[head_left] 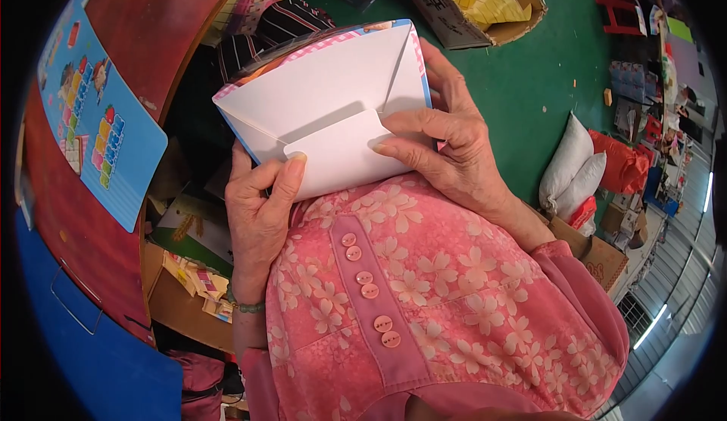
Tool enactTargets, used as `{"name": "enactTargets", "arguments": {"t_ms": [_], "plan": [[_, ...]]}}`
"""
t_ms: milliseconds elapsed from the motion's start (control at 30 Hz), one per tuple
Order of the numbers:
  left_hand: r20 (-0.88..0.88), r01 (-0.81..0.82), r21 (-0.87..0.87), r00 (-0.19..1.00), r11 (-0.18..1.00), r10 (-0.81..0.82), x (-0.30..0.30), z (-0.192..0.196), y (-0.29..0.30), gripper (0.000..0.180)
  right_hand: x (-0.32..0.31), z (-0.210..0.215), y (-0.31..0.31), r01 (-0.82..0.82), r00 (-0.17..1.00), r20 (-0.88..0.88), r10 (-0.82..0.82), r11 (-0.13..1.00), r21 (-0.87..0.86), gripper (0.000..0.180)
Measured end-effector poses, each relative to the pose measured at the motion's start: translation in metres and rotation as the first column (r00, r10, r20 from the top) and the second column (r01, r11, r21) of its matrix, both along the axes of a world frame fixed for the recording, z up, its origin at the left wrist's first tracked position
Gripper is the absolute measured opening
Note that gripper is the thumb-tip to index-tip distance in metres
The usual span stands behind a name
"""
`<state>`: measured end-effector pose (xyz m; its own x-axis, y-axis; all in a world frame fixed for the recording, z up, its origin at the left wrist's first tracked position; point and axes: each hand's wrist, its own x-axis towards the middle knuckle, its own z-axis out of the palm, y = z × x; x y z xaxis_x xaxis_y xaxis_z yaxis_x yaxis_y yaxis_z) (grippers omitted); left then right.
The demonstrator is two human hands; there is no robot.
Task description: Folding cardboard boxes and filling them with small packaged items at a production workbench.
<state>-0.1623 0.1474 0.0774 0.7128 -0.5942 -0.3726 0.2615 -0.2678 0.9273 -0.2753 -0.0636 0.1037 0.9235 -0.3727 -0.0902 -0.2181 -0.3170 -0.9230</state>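
Note:
Between my hands is a small folding carton (318, 91), its plain white inside facing me and its printed outside showing blue and pink check along the rim. A white flap (344, 148) with a tab stands up along the near side. My left hand (261, 213) grips the near left corner, thumb on the flap and fingers behind it. At the right, my right hand (458, 137) is closed on the carton, with thumb and forefinger at the flap's right end. Other fingers of that hand go behind the side wall.
On the red-brown table (170, 35) at the left lies a flat blue printed card sheet (106, 118). An open cardboard box (485, 23) with yellow sheets stands on the green floor. White sacks (572, 171) and a red bag (621, 163) are at the right. Below the table sits another carton (189, 315) with folded pieces.

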Motion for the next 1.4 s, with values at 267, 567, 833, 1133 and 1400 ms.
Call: {"name": "enactTargets", "arguments": {"t_ms": [267, 567, 833, 1133, 1400], "plan": [[0.03, 0.058, 0.032, 0.998, 0.998, -0.059, 0.002, 0.006, -0.001, 0.019, -0.006, 0.009, 0.0, -0.026, 0.999, -0.038, 0.017, 0.963, -0.269, 0.011], [-0.018, -0.02, -0.017, 1.0, 1.0, 0.019, -0.002, 0.009, -0.002, 0.023, 0.0, 0.009, 0.007, 0.09, 0.986, -0.147, -0.083, 0.995, 0.036, 0.008], [0.11, 0.095, 0.008, 0.989, 0.995, -0.095, 0.001, 0.013, -0.002, 0.024, -0.001, 0.005, 0.006, 0.079, 0.997, -0.003, -0.079, 0.993, 0.082, 0.004], [0.08, 0.092, -0.006, 0.993, 0.996, -0.091, -0.003, 0.012, 0.0, 0.022, -0.005, 0.013, 0.005, 0.086, 0.986, -0.149, -0.069, 0.99, 0.108, 0.007], [0.02, 0.11, 0.021, 0.994, 0.994, -0.11, -0.001, 0.014, -0.002, 0.021, -0.006, 0.016, 0.004, 0.11, 0.961, -0.267, -0.069, 0.983, 0.144, 0.01]]}}
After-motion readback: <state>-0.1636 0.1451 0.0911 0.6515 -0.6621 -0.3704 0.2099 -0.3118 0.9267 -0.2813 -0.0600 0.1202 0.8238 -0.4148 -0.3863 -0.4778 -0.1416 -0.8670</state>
